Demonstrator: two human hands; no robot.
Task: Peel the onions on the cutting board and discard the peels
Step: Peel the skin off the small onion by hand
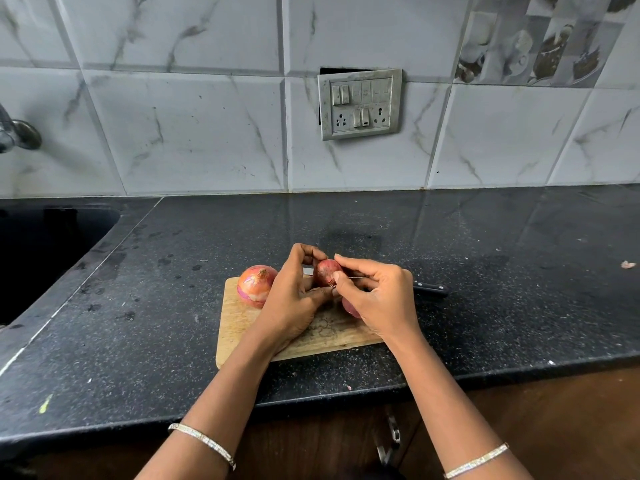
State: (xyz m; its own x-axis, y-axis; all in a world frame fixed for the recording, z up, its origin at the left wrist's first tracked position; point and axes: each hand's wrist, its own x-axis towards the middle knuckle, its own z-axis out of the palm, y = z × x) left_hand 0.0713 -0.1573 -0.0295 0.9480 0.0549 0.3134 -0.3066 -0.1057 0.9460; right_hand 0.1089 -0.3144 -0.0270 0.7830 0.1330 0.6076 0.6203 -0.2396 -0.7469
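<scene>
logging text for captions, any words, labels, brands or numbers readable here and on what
None can be read.
Switch and socket plate: small marks by the switches, too blurred to read.
Patterned wall tiles: pictures only, no lettering that shows.
Knife handle, cutting board, onions: no print that shows.

On the desk [485, 271], cutting board [239, 323] near the front edge; one onion [257, 285] at its back left, another onion [327, 271] held above between both hands, knife [431, 289] just right, sink [41, 251] far left, switch panel [360, 105] on the wall behind
</scene>
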